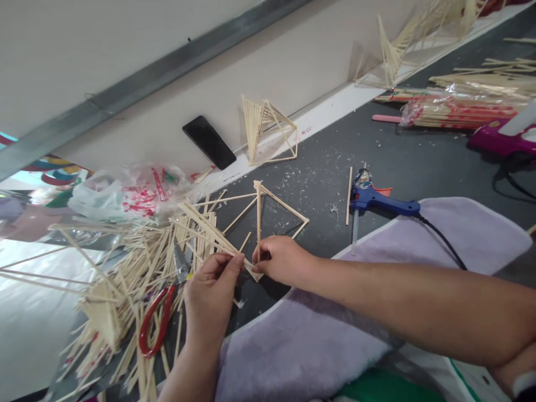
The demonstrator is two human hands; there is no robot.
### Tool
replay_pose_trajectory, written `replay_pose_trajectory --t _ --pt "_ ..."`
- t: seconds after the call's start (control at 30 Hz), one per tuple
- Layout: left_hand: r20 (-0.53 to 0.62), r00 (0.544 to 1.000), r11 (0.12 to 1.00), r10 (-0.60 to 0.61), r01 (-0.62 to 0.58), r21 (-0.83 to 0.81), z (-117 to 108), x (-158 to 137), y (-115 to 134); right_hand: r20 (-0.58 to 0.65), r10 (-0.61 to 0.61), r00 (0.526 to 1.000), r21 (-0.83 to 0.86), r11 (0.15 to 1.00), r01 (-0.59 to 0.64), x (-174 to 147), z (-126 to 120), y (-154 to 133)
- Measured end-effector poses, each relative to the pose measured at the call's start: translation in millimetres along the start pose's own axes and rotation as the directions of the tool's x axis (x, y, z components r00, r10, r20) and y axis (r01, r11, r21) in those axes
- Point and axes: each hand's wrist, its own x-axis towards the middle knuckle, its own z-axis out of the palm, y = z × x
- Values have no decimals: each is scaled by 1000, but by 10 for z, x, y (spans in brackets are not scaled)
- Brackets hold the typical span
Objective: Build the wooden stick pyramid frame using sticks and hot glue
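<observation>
A small frame of thin wooden sticks (285, 204) stands on the dark table in front of me. Its sticks meet at a raised corner, and several fan out toward the left. My left hand (213, 285) is closed, thumb and fingers pinching the lower end of the fanned sticks. Close beside it, my right hand (282, 259) pinches the foot of an upright stick (258, 220) of the same frame. The fingers partly hide the joint between the hands. A blue glue gun (385, 202) lies to the right, with a loose stick (349, 195) by its nozzle.
Loose sticks (125, 251) lie piled on the left, with red-handled cutters (146, 335) on them. A black phone (209, 142) leans at the wall near a finished-looking stick model (253, 131). Bagged sticks (456, 111) lie far right. Purple fluffy cloth (310, 335) covers the near edge.
</observation>
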Motion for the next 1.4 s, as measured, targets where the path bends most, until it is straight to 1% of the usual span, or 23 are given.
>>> replay_pose_trajectory --t 0.23,0.43,0.57,0.63,0.7,0.83,0.93,1.07,1.17,1.23,1.33,1.4 --pt "-11 999 997 47 -46 69 15 -3 11 -38 -8 999 22 1000 9 -14 54 30" --pt "-96 989 986 116 -103 129 30 1 -9 0 33 999 35 999 -33 -23 37 -6" --pt "-114 987 975 116 -92 201 29 18 5 -12 36 999 -6 999 -36 -20 32 -8" --pt "-124 986 976 112 -86 198 36 32 5 -17 31 999 -22 999 -32 -16 33 -5" --pt "-140 986 990 89 -72 122 51 43 -4 -15 36 999 -27 999 -36 -11 38 -3" --pt "-155 988 993 -13 -6 -116 85 57 -6 0 64 998 -44 997 -64 -3 47 -7" --pt "-152 986 963 -71 29 -267 87 82 21 3 66 998 -69 995 -66 -2 38 -21" --pt "-149 983 903 -109 35 -429 61 171 27 28 82 996 -107 991 -78 -11 5 -61" --pt "-80 991 866 -103 50 -498 55 258 -2 46 105 993 -127 987 -98 -23 -12 -88" --pt "-29 995 858 -93 65 -510 65 308 -24 43 104 994 -135 986 -97 -28 -12 -94" --pt "-26 994 856 -110 81 -511 96 369 -41 27 88 996 -158 984 -83 -26 3 -87" --pt "-27 990 837 -138 102 -538 118 403 -37 27 84 996 -171 982 -78 -20 13 -79"
